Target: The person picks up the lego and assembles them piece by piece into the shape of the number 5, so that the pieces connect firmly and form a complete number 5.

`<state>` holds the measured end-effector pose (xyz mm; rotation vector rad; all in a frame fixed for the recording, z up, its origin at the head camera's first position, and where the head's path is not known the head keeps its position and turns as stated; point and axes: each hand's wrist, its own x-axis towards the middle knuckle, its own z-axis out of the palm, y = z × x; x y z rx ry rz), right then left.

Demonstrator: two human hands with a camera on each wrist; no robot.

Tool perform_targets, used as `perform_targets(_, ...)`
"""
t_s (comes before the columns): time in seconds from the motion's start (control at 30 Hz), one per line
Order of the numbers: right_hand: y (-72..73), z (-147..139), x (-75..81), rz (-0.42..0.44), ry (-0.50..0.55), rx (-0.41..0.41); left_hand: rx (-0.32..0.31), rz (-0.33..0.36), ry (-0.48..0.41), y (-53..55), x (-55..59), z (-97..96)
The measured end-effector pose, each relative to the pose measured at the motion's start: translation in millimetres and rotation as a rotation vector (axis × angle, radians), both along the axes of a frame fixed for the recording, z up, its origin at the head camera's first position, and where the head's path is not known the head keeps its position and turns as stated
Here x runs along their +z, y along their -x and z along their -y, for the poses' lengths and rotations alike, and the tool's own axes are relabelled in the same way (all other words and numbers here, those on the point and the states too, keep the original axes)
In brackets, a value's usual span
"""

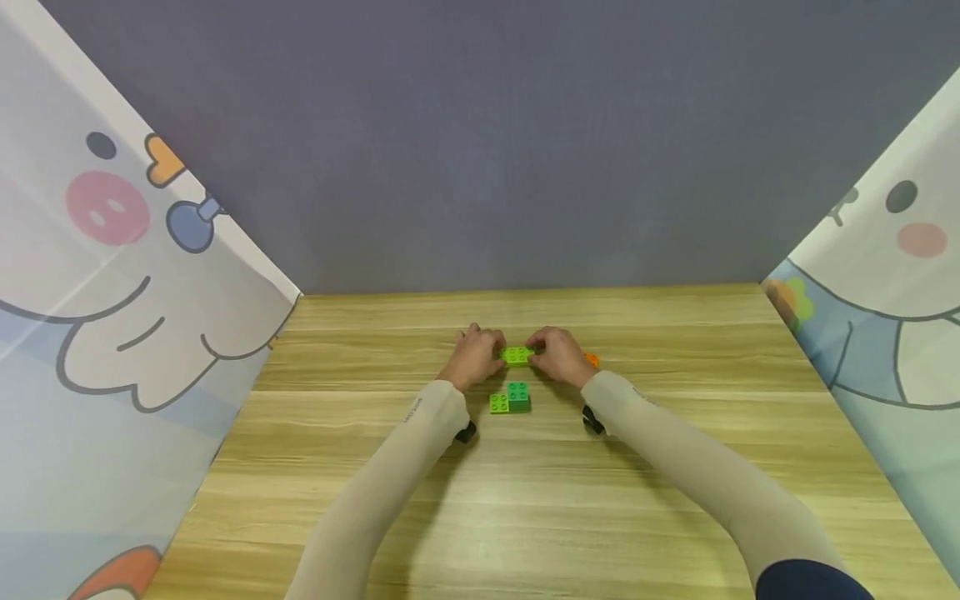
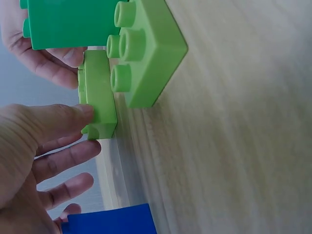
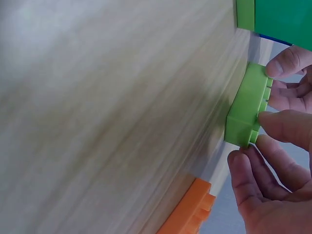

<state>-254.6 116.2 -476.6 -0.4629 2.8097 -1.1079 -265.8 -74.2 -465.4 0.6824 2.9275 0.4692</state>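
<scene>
My left hand (image 1: 476, 357) and right hand (image 1: 558, 356) hold opposite ends of a long light green brick (image 1: 516, 357), low over the table with its studs up. In the left wrist view, the left thumb lies along the near edge of this brick (image 2: 101, 97), the other fingers spread beyond its end. The right thumb and fingertips pinch its other end in the right wrist view. Nearer to me, a green brick (image 1: 518, 397) sits on the right part of another light green brick (image 1: 498, 403), whose left studs show.
An orange brick (image 1: 592, 360) lies just right of my right hand, partly covered by it. A blue brick (image 2: 114, 220) stands beside my left hand, hidden in the head view. Behind the wooden table (image 1: 637, 517) rises a grey panel (image 1: 480, 150), with printed cloths at both sides.
</scene>
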Motion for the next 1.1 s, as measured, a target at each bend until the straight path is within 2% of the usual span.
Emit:
perform_targets(0.27,0.2,2,3.5,0.042,-0.027,-0.028,0.008,0.01,0.006,1.7,-0.7,-0.9)
perform_targets(0.57,0.7,-2,-0.3,0.045,0.003,0.002,0.005,0.014,-0.01,0.6,-2.6,0.1)
perform_targets(0.83,1.7,-6,3.7,0.011,0.03,0.033,-0.064,-0.002,-0.072,1.1,0.5,7.2)
perform_targets(1.1,0.6,-7,13.4,-0.016,0.072,0.08,-0.113,-0.001,-0.136,0.0,12.0,17.7)
